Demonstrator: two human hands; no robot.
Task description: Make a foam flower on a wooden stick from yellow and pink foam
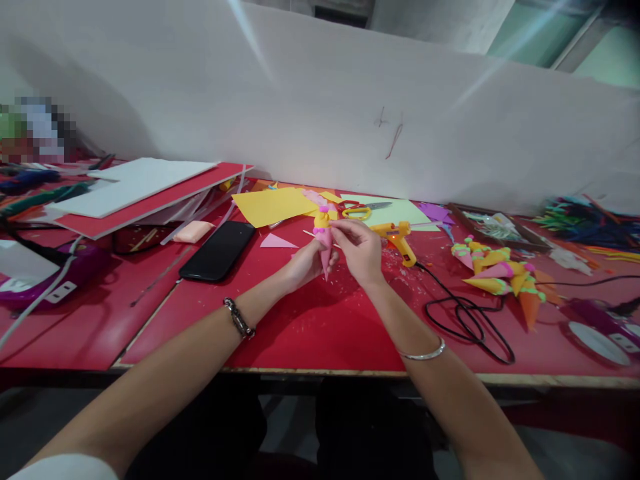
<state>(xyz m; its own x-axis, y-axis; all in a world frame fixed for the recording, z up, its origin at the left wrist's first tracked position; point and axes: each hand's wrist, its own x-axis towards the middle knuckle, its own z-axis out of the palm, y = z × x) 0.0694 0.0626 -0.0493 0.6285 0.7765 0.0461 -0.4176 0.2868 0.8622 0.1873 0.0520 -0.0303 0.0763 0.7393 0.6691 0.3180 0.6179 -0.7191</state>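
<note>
Pinched upright in my left hand [306, 267] is a small pink paper cone [325, 257], its tip pointing down, with pink and yellow pieces at its top. The fingertips of my right hand [359, 250] are pressed together at the cone's upper right side; whatever they hold is too small to make out. A yellow glue gun [401, 245] with a black cord lies just right of my right hand. Behind the cone are scissors [357, 212] with red and yellow handles. A pink paper triangle [277, 241] lies left of the cone.
A black phone [219, 252] and a pale pink block [193, 232] lie at left, before stacked boards [145, 190]. Yellow paper [270, 205] and pale green paper [400, 212] are behind. At right are finished cones [500, 270], a tray [495, 227] and pipe cleaners [590, 220].
</note>
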